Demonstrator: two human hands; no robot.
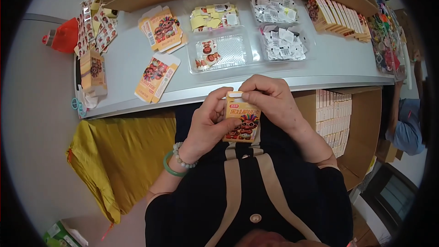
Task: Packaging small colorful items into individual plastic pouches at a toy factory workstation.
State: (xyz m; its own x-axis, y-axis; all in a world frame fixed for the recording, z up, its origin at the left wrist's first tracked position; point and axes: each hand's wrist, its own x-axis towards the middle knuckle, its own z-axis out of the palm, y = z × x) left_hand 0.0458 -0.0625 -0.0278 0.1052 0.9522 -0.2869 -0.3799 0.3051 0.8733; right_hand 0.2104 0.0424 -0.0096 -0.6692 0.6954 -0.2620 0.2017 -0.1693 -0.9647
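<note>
A small yellow-orange printed carton (pixel 243 126) is held upright in front of my body, beyond the table's near edge. My left hand (pixel 211 120) grips it from the left, with the thumb across its printed front. At its top, my right hand (pixel 273 100) has its fingers closed on the top flap (pixel 234 94). The inside of the carton cannot be seen. Nearest to my hands on the table lies a flat carton (pixel 156 77) of the same print, and behind it a stack of flat cartons (pixel 161 28).
Clear plastic trays (pixel 244 66) hold stickers and small white packets (pixel 284 43). Finished-looking cartons stand in a row (pixel 336 16) at the back right. An open cardboard box (pixel 366 130) with several packed cartons (pixel 333 119) is at my right. Teal scissors (pixel 78 106) lie at the left edge; yellow cloth (pixel 121 160) hangs below.
</note>
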